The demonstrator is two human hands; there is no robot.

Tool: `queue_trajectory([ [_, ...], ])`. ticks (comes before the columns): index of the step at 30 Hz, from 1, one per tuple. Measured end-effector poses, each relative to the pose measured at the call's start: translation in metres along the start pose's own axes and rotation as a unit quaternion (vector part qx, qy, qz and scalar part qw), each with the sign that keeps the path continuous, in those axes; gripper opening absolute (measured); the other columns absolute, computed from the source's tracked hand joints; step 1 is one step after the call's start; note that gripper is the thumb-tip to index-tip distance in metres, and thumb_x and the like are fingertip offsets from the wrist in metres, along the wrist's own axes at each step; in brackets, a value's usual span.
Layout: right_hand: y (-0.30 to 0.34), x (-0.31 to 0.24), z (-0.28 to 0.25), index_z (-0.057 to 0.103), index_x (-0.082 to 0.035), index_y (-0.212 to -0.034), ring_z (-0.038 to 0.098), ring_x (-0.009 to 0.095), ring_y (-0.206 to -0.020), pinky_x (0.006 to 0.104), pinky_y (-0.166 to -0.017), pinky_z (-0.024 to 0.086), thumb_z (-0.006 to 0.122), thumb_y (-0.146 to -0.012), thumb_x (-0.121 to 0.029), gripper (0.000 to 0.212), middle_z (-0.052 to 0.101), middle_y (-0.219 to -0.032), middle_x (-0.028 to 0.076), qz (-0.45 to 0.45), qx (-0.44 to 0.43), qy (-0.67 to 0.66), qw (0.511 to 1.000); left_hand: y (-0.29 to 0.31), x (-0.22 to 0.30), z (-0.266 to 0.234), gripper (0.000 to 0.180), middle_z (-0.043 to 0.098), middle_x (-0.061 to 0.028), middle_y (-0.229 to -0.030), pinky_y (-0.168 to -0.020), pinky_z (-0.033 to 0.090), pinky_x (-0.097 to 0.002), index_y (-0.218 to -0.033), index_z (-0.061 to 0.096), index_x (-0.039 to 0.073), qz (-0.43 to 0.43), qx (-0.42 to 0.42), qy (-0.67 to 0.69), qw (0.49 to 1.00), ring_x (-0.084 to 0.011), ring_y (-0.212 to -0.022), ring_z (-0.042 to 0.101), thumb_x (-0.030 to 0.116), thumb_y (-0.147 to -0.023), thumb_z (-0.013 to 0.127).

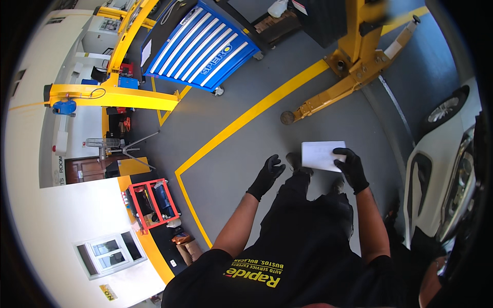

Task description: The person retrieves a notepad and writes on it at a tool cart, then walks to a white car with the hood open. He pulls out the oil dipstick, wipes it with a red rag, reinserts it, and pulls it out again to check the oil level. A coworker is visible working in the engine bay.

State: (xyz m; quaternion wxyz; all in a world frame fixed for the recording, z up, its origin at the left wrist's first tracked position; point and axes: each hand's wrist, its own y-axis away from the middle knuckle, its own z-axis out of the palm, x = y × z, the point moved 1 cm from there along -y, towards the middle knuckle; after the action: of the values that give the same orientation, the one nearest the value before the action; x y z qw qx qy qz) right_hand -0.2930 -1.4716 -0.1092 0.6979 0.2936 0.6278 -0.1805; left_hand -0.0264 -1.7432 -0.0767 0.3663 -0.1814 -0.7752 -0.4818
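In my right hand [352, 168], black-gloved, I grip the right edge of a flat white sheet or pad [322, 155]. Faint marks show on its face, too small to make out. My left hand [267, 176], also in a black glove, is held apart to the left of the white sheet. Its fingers are loosely curled and spaced, with nothing between them. Both forearms reach forward over my dark trousers, and my dark shoes [294, 160] show partly behind the sheet.
A yellow lift post with a swing arm [328, 97] stands ahead. Beyond is a blue wheeled tool cabinet [205, 49]. At left are a yellow hoist frame [118, 96], a fan [105, 143] and a red tool cart [152, 204]. A white car [441, 179] stands right, a person's arm [431, 280] below it.
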Motion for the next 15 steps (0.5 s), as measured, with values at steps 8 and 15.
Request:
queue_trajectory([
  [8,-0.157,-0.149,0.223,0.074,-0.005,-0.134,0.065,0.011,-0.12,0.0316,-0.103,0.056,0.077,-0.1,0.004,0.035,0.072,-0.13,0.003,0.025,-0.156,-0.14,0.978,-0.029,0.077,-0.216,0.074,0.064,-0.0136,-0.158,-0.119,0.051,-0.0459,-0.164,0.052,0.004,0.128,-0.027,0.234,0.963,-0.0245,-0.139,0.064,0.062,-0.121,0.037],
  [15,-0.292,-0.184,0.359,0.076,-0.005,-0.129,0.068,0.015,-0.118,0.0339,-0.103,0.057,0.079,-0.102,-0.003,0.027,0.076,-0.125,0.005,-0.11,-0.179,0.063,0.976,-0.038,0.085,-0.36,0.061,0.071,-0.0073,-0.145,-0.108,0.053,-0.0361,-0.158,0.059,0.001,0.153,-0.021,0.363,0.919,-0.0165,-0.127,0.067,0.049,-0.122,0.047],
])
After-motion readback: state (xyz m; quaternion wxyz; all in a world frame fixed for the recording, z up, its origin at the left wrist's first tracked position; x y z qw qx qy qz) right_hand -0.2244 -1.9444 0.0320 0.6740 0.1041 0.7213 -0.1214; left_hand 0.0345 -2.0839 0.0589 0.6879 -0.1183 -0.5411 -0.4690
